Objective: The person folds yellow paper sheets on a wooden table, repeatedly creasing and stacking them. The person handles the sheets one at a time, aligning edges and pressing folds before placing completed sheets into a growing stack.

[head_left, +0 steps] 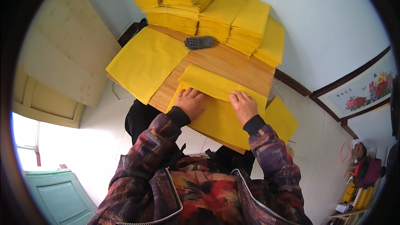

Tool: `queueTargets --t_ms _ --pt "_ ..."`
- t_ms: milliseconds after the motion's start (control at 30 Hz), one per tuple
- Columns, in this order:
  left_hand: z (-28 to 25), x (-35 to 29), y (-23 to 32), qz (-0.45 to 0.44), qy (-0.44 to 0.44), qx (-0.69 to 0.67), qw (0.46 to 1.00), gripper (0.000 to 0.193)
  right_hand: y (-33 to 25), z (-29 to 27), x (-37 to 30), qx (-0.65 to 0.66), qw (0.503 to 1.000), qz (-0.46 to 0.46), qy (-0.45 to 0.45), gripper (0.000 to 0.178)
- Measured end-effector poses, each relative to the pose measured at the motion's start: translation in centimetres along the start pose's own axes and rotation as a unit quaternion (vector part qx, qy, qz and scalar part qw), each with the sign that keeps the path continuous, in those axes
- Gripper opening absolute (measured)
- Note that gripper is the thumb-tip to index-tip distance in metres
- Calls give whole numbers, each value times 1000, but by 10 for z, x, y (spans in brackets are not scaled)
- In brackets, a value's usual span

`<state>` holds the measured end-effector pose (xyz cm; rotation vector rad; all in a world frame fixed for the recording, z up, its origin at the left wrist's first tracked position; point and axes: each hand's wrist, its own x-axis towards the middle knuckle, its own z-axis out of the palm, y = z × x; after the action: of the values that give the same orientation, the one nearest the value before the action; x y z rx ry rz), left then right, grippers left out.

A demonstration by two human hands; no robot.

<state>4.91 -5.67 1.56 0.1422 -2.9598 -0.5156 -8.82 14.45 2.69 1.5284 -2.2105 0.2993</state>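
Note:
A yellow paper sheet (216, 116) lies at the near edge of the wooden table (225, 64), its far part folded over toward me. My left hand (190, 102) presses flat on the sheet's left side, fingers pointing away. On the right side my right hand (243, 106) presses at the folded edge, fingers curled down onto it. Both hands hold nothing; they rest on the paper.
A stack of flat yellow sheets (146, 60) lies on the table's left. Tall piles of folded yellow paper (212, 12) fill the far side. A dark ridged block (198, 42) sits between them. More yellow paper (281, 118) hangs off the right edge. A framed flower picture (362, 89) leans at right.

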Motion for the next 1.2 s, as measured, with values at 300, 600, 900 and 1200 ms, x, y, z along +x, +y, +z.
queueTargets --t_ms 300,600,900,1200 --pt "-19 -8 -11 11 165 -47 985 22 -4 8 -16 72 992 86 -53 28" --pt "-2 33 -12 -15 36 64 997 57 3 -17 -31 197 968 150 -43 48" --pt "10 53 -90 -158 87 -251 951 52 68 -4 -105 372 781 496 74 18" --pt "22 45 -103 -179 100 -378 903 44 72 14 -108 483 683 545 54 20"
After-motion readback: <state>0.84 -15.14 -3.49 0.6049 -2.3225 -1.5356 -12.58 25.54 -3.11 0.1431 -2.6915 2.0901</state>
